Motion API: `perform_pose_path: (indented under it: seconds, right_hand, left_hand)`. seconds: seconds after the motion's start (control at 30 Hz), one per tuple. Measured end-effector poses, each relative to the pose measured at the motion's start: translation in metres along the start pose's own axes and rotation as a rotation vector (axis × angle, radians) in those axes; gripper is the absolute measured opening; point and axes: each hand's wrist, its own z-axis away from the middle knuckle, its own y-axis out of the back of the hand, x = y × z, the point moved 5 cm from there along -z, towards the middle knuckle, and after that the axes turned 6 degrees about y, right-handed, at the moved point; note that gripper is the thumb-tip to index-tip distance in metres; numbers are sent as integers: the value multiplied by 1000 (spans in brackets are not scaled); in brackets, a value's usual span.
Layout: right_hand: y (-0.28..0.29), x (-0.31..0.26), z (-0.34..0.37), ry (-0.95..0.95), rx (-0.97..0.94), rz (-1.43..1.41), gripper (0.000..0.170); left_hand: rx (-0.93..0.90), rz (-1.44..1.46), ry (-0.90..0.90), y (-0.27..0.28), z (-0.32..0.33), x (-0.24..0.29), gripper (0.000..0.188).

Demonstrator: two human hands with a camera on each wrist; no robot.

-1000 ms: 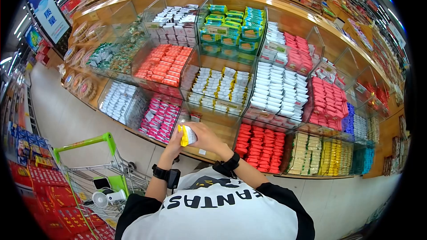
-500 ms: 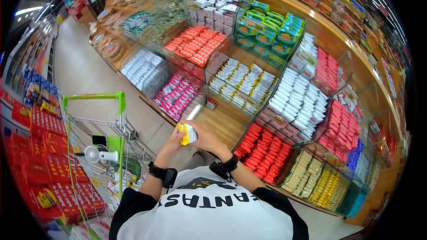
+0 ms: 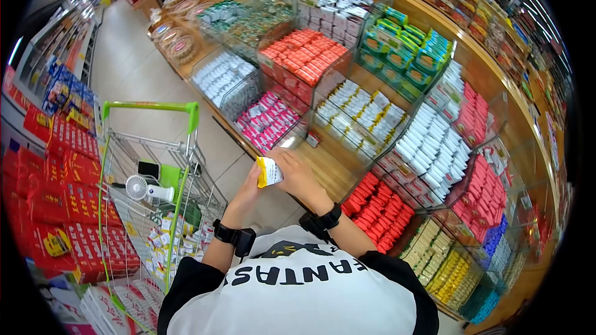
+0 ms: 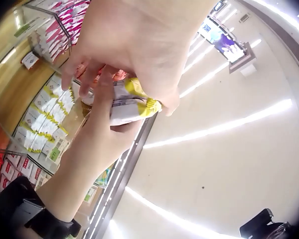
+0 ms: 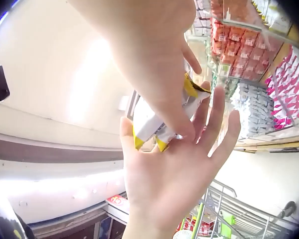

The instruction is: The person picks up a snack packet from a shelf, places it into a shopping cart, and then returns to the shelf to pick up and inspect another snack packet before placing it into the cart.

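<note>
Small white-and-yellow snack packets (image 3: 270, 175) are held between both hands in front of the chest. In the right wrist view, at least two packets (image 5: 148, 119) lie side by side, their yellow ends by the left thumb. The left hand (image 3: 249, 186) grips them from the left, and its fingers look spread in that view. From the other side the right hand (image 3: 298, 177) grips them, its fingers wrapped over the packets (image 4: 132, 107) in the left wrist view. Part of the packets is hidden behind the hands.
A shopping cart (image 3: 149, 106) with a green handle stands at the left. It carries a small white fan (image 3: 138, 187), a phone (image 3: 148, 168) and several white-and-yellow packets (image 3: 164, 242). Clear-walled bins of wrapped snacks fill the wooden stand, one with matching packets (image 3: 360, 111). Red boxes (image 3: 81, 192) line the far left.
The head view has turned left, so the stand has shifted right and the cart, with its packets, shows more fully. Both hands keep holding the packets, which have tilted slightly.
</note>
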Motion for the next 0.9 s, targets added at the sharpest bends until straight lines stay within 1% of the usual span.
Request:
perform_pose_path:
  seconds: [0.03, 0.17, 0.23, 0.33, 0.37, 0.47, 0.57, 0.63, 0.73, 0.9]
  right_hand:
    - [-3, -9, -7, 66, -17, 82, 52]
    - [-30, -34, -27, 148, -76, 99, 52]
    - [-47, -47, -33, 231, -74, 107, 51]
    - [-70, -65, -39, 313, -104, 115, 52]
    - [-74, -72, -41, 359, -82, 115, 53]
    - [-91, -84, -46, 372, -128, 98, 53]
    - [-104, -94, -50, 361, -113, 82, 53]
    - [-109, -102, -54, 351, -121, 74, 53]
    - [-116, -113, -59, 338, -125, 62, 52]
    - [-129, -131, -67, 338, -130, 62, 52]
  left_hand:
    - [24, -16, -50, 8, 5, 4, 48]
    - [167, -74, -98, 30, 39, 29, 46]
    - [238, -236, -182, 34, 59, 48, 41]
    - [307, -179, -251, 50, 80, 56, 39]
    - [320, -176, -256, 54, 86, 58, 39]
    - [355, -177, -268, 69, 99, 62, 38]
    - [369, -175, -292, 87, 108, 65, 37]
    - [418, -351, -310, 94, 114, 71, 38]
    - [414, -415, -356, 98, 124, 83, 37]
    - [417, -406, -391, 114, 137, 91, 36]
